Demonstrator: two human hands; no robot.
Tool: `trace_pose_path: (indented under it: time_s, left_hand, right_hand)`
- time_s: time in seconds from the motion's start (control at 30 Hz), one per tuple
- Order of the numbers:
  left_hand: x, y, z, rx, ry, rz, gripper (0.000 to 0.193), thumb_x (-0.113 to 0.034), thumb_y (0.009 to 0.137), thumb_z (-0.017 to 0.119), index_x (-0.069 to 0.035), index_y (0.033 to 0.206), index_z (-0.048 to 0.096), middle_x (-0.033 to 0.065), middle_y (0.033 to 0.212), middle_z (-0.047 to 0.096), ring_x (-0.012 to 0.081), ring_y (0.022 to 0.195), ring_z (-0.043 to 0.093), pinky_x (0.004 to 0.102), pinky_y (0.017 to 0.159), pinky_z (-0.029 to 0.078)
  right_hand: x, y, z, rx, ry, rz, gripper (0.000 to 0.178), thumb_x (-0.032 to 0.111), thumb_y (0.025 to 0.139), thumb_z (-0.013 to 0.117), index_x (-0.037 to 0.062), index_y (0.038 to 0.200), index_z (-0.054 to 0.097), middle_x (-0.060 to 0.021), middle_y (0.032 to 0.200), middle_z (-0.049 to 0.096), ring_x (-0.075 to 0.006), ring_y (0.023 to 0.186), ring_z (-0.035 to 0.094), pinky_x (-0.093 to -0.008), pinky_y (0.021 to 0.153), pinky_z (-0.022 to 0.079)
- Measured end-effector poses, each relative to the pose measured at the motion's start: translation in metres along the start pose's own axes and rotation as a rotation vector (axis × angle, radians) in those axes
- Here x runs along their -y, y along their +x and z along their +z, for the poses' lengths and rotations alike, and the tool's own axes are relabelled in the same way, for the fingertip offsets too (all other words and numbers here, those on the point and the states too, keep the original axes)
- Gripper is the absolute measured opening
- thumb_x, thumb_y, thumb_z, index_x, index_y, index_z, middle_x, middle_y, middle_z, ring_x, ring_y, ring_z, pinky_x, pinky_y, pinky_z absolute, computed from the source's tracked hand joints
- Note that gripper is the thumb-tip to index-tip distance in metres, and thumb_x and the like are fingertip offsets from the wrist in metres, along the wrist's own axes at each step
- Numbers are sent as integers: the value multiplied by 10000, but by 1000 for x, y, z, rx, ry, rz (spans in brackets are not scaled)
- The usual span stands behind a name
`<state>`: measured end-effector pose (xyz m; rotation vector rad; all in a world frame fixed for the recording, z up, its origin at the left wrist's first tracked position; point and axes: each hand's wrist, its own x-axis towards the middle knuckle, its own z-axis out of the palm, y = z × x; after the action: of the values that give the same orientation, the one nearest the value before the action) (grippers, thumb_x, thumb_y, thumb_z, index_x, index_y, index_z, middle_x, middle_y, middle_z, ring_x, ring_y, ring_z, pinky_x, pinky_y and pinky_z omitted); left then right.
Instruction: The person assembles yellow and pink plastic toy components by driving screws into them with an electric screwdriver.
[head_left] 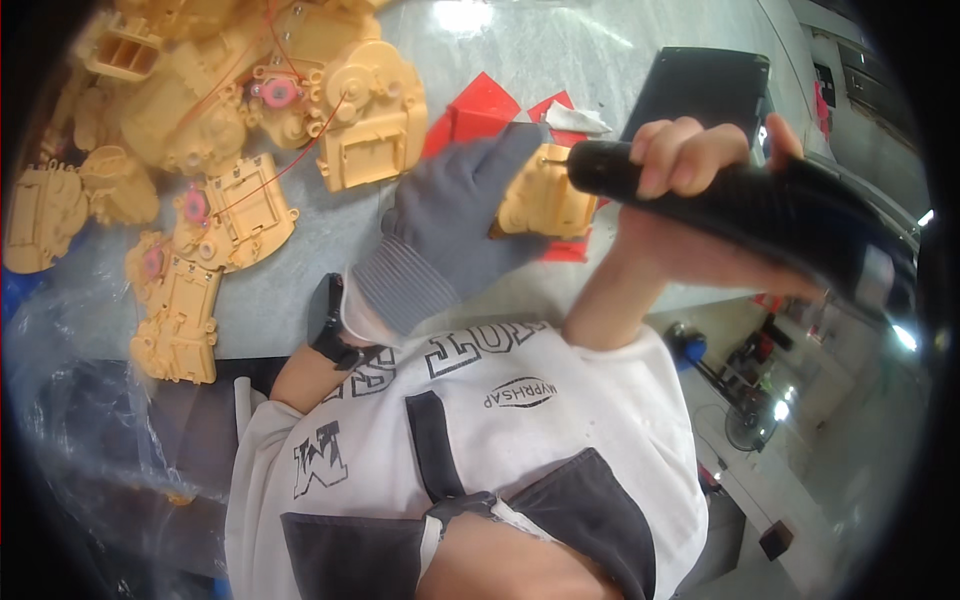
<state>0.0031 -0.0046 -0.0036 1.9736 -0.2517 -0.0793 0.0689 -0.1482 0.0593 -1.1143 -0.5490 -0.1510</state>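
Note:
My left hand (445, 225), in a grey knit glove, is closed round a yellow plastic housing (562, 205). My bare right hand (685, 165) wraps round a black power screwdriver (800, 215), held nearly level. Its thin bit reaches the upper part of the housing; whether it sits in a screw is too small to tell. Beneath and behind the housing lie red pieces (478, 112). A crumpled white scrap (580, 118) rests beside them. The glove hides the left side of the housing.
Several yellow housings (372, 115) are heaped at the far left of the grey table (560, 50), some with pink round parts and red wires. A black box-like object (700, 85) stands at the back right. Clear plastic sheeting (90, 420) hangs at the near left.

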Motion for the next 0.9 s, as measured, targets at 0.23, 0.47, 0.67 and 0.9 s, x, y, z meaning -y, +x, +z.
trace_pose_path:
  time_s: [0.23,0.47,0.67,0.9]
  left_hand:
    - [-12,10,11,-108,-157,-277,529,-178,669,671,-86,1163,504,130,947,582,237,857,595,319,758,481]
    - [-24,-10,-16,-196,-595,292,475,139,640,586,-39,1075,518,39,989,555,118,897,533,250,811,430]
    - [-36,-54,-85,-325,-789,552,327,-97,724,650,-73,1035,551,38,984,587,128,893,541,287,759,450]
    - [-25,-66,-129,194,-1628,885,443,-489,828,524,-61,892,622,99,884,595,170,880,547,333,613,466]
  right_hand:
    - [87,-18,-40,16,-97,-194,857,755,750,360,67,1254,437,-68,723,511,-192,574,504,-370,612,415]
    - [106,-37,-40,-311,-185,-429,792,758,713,444,71,1102,512,-49,672,491,-164,554,459,-330,611,382]
    - [101,-56,-46,-415,13,-318,770,707,731,493,51,1132,492,-58,701,476,-167,581,448,-323,594,365]
    - [84,-55,-35,-600,124,-213,785,712,738,474,60,1175,452,-57,678,462,-163,562,433,-306,576,361]
